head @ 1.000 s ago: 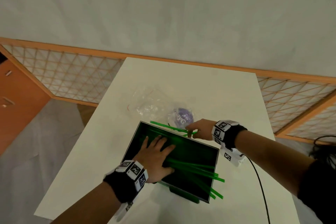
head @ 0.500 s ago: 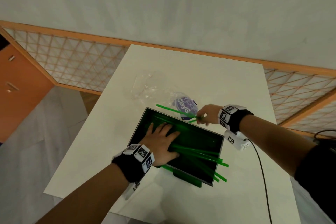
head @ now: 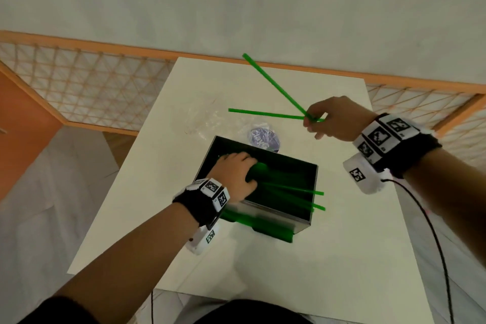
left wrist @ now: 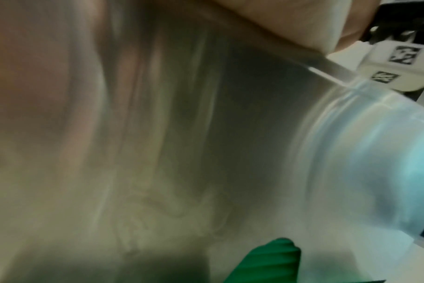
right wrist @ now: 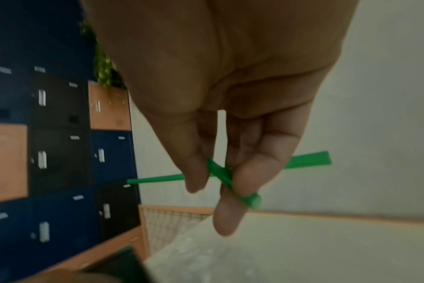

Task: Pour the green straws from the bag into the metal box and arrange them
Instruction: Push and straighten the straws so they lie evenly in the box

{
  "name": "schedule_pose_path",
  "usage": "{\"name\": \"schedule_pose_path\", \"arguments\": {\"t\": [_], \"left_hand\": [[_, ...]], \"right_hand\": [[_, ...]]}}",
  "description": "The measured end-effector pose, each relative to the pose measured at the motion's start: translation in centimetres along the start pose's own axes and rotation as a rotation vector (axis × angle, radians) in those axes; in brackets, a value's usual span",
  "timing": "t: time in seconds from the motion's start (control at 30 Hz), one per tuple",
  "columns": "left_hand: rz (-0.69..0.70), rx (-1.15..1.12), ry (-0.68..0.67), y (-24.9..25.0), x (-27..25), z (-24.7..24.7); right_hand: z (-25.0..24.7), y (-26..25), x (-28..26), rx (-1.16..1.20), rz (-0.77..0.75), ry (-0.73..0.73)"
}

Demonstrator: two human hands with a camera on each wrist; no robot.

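The metal box [head: 314, 192] stands open on the white table [head: 328, 258]. My left hand [head: 234, 173] is inside it, fingers curled round a bundle of green straws [head: 260, 167]. More straws [head: 313, 192] poke out over the box's right rim. Raised above the table, to the far right of the box, my right hand [head: 314, 119] pinches two crossed green straws [head: 273, 87] that fan out to the left. The right wrist view shows the pinch [right wrist: 218, 178] on those straws [right wrist: 157, 180]. In the left wrist view there is only the blurred metal wall [left wrist: 230, 134] and a straw end [left wrist: 271, 262].
The crumpled clear bag [head: 202, 118] with a purple label [head: 264, 137] lies just beyond the box. A green piece [head: 273, 233] sits against the box's near side. A black cable [head: 434, 231] hangs from my right wrist. A lattice railing [head: 92, 87] borders the table's far side.
My right hand has lifted two straws from the box's far rim, up and to the right. My left hand, flat on the straws before, has curled round them.
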State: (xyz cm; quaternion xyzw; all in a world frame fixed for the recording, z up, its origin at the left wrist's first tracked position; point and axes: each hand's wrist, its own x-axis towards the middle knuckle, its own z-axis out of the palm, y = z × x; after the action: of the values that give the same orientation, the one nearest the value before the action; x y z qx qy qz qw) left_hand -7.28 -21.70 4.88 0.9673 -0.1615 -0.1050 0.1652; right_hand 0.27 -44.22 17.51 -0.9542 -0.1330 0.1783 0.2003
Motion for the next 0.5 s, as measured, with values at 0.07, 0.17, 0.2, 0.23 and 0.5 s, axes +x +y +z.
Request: {"name": "schedule_pose_path", "arguments": {"t": [0.07,0.17,0.2,0.23,0.5], "left_hand": [[0.047,-0.055,0.112,-0.5,-0.3,-0.2],[-0.01,-0.182,0.348,-1.8,-1.2,-1.5],[-0.053,-0.228,0.427,-2.5,-1.4,-2.0],[-0.089,-0.287,0.512,-3.3,-1.6,-2.3],[-0.251,-0.824,0.567,-5.0,-1.4,-3.6]], "right_hand": [[1.8,-1.2,-1.6,0.09,-0.026,-0.079],[4.8,-2.3,-2.9,0.115,-0.011,-0.156],[5.6,-2.5,-3.2,0.1,0.001,-0.174],[6.4,-2.7,-3.4,0.073,0.013,-0.189],[11.1,-4.8,-3.8,-0.24,0.058,-0.24]]}}
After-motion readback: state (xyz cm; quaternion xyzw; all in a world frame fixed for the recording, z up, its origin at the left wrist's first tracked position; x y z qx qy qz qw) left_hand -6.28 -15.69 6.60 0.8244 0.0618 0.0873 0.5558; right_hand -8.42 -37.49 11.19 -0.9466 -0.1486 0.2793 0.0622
